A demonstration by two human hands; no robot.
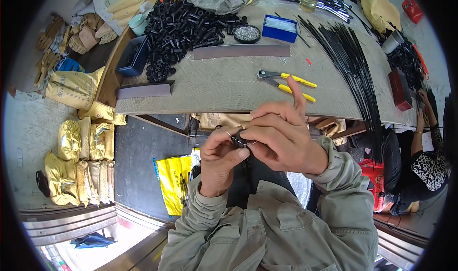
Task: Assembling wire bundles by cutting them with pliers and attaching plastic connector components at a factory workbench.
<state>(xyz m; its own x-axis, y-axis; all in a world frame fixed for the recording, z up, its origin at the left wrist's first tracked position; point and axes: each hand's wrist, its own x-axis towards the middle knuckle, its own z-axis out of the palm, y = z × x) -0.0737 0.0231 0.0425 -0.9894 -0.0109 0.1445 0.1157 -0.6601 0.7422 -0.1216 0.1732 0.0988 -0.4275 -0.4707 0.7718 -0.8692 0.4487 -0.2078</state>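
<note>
In front of my chest, just off the table's near edge, my two hands meet over a small black part (pixel 238 138). My left hand (pixel 219 156) pinches it from the left with thumb and forefinger. From the other side my right hand (pixel 284 135) grips it with its fingers curled, one finger pointing up. A thin shiny wire or pin shows at the part; its exact shape is too small to tell. Beyond my right hand, cutting pliers (pixel 286 82) with yellow handles lie on the table (pixel 210 87), their jaws apart.
A heap of black tubular parts (pixel 183 30) covers the back left, beside a blue bin (pixel 132 56). Farther right are a dish of small pieces (pixel 246 33), a blue box (pixel 280 28) and long black rods (pixel 350 61) overhanging the edge. Another person (pixel 427 161) works at far right.
</note>
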